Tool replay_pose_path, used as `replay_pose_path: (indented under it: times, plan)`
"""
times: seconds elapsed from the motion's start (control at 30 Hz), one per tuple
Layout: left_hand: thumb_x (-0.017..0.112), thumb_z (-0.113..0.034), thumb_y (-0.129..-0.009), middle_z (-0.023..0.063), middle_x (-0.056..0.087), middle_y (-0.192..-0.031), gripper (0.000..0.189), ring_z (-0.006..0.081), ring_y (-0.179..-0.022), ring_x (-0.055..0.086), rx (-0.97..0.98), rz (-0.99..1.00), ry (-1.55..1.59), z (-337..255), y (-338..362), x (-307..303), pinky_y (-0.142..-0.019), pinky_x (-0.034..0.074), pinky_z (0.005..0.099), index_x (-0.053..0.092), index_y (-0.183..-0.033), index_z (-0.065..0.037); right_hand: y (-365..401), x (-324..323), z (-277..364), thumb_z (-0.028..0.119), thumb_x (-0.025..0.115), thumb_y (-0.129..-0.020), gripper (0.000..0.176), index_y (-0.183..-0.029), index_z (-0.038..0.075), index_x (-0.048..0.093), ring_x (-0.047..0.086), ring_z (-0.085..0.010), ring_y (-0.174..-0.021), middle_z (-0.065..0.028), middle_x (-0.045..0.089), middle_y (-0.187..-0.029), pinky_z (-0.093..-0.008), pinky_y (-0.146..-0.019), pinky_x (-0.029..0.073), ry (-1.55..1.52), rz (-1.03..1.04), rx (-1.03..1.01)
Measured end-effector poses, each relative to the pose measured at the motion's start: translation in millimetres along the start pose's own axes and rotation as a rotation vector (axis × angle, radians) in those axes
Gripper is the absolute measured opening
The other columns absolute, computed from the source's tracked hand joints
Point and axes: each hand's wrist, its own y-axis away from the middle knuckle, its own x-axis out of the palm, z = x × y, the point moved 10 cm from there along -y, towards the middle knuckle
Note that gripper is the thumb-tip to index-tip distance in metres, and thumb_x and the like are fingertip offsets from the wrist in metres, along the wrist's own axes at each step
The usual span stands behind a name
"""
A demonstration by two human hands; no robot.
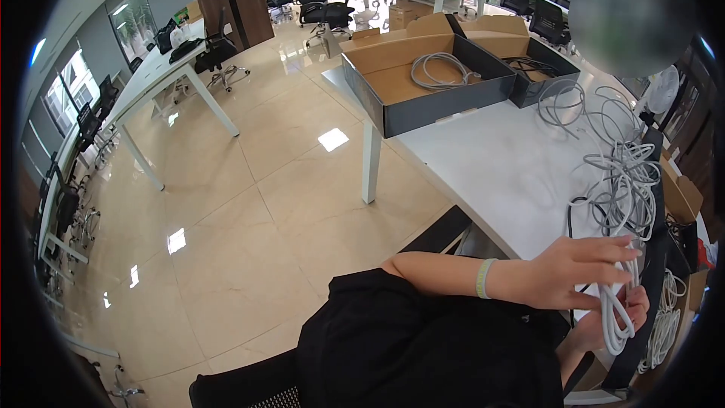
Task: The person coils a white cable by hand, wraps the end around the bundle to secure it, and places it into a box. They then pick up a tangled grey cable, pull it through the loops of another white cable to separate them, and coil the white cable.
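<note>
A looped white cable [613,317] hangs in a small bundle between my two hands at the table's near right edge. My left hand [570,272], with a pale band on its wrist, reaches across from the left, its bent fingers closed around the upper part of the loops. Lower down, my right hand [610,323] grips the same bundle, its fingers curled and partly hidden behind the loops. Just beyond my hands lies a tangled pile of grey and white cables [623,181]. A black cable [572,219] lies along the pile's left side.
On the white table [483,170] stand an open box [445,109] with a coiled grey cable and another box [555,87] with black cables. White cables [664,317] lie in a carton at right. Other people sit at desks farther back.
</note>
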Motion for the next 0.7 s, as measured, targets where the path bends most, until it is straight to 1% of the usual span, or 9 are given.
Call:
replay_pose_path:
  times: [0.07,0.17,0.2,0.33,0.4,0.43,0.53,0.57,0.7]
  plan:
    - [0.067,-0.011,-0.067,0.0124,0.055,-0.107,0.048,0.0293,-0.098,0.055,-0.058,-0.021,0.058,6,0,-2,-0.08,0.047,0.0318,0.052,-0.113,-0.006,2,2,-2,0.026,0.037,-0.092,0.025,-0.082,0.004,0.04,0.038,-0.015,-0.086,-0.0073,0.037,-0.09,-0.0269,-0.075,0.036,-0.027,0.026,-0.003]
    - [0.067,-0.017,-0.071,0.0129,0.056,-0.103,0.069,0.0225,-0.085,0.057,-0.549,0.187,0.192,59,17,16,-0.072,0.043,0.0259,0.033,-0.129,-0.003,4,19,-5,0.029,0.039,-0.091,0.023,-0.081,0.008,0.036,0.036,-0.0158,-0.088,-0.0043,0.033,-0.082,-0.0291,-0.08,0.035,-0.304,0.03,0.14]
    - [0.067,-0.017,-0.071,0.0129,0.056,-0.103,0.069,0.0225,-0.085,0.057,-0.559,0.186,0.19,66,23,17,-0.072,0.043,0.0259,0.033,-0.129,-0.003,4,23,-4,0.029,0.039,-0.091,0.023,-0.081,0.008,0.036,0.036,-0.0158,-0.088,-0.0043,0.033,-0.082,-0.0291,-0.08,0.035,-0.304,0.031,0.15]
    - [0.064,-0.023,-0.076,0.0132,0.056,-0.103,0.069,0.0247,-0.089,0.057,-0.471,0.371,0.431,57,37,56,-0.08,0.041,0.0287,0.029,-0.131,-0.001,9,46,-1,0.028,0.04,-0.091,0.023,-0.08,0.01,0.035,0.037,-0.0139,-0.087,-0.0038,0.033,-0.086,-0.0283,-0.078,0.038,-0.684,0.104,0.261]
    - [0.057,-0.031,-0.08,0.0132,0.052,-0.107,0.059,0.0293,-0.099,0.052,-0.547,0.388,0.493,46,33,60,-0.087,0.037,0.0321,0.035,-0.125,0.0,22,48,-23,0.043,0.041,-0.088,0.035,-0.075,0.011,0.033,0.036,-0.0135,-0.08,-0.0017,0.034,-0.08,-0.025,-0.072,0.035,-0.854,0.162,0.557]
    - [0.06,-0.032,-0.077,0.0125,0.043,-0.123,0.065,0.0322,-0.116,0.04,-0.47,0.443,0.37,43,33,62,-0.097,0.026,0.0396,0.033,-0.128,-0.002,22,52,-21,0.044,0.04,-0.088,0.038,-0.072,0.011,0.029,0.036,-0.0133,-0.076,-0.0011,0.035,-0.077,-0.0265,-0.073,0.034,-0.892,0.168,0.579]
    - [0.064,-0.03,-0.072,0.0127,0.035,-0.131,0.069,0.0325,-0.125,0.029,-0.29,0.471,-0.07,39,31,57,-0.101,0.015,0.0469,0.033,-0.129,-0.006,38,69,-26,0.043,0.041,-0.088,0.039,-0.068,0.012,0.03,0.038,-0.0135,-0.07,-0.0019,0.037,-0.07,-0.0273,-0.073,0.033,-0.979,0.249,0.807]
    - [0.065,-0.027,-0.069,0.013,0.036,-0.131,0.062,0.0315,-0.126,0.028,-0.324,0.435,0.022,40,29,55,-0.102,0.012,0.0505,0.042,-0.124,-0.01,43,72,-28,0.043,0.041,-0.088,0.038,-0.069,0.012,0.031,0.038,-0.0136,-0.071,-0.0022,0.038,-0.072,-0.0274,-0.073,0.033,-1.004,0.258,0.867]
    - [0.064,-0.024,-0.07,0.0141,0.044,-0.125,0.038,0.034,-0.121,0.036,-0.058,0.398,0.206,20,27,58,-0.1,0.023,0.0487,0.059,-0.105,-0.01,52,82,-25,0.043,0.042,-0.088,0.035,-0.076,0.01,0.036,0.04,-0.014,-0.075,-0.0037,0.041,-0.076,-0.0277,-0.076,0.033,-1.013,0.255,0.949]
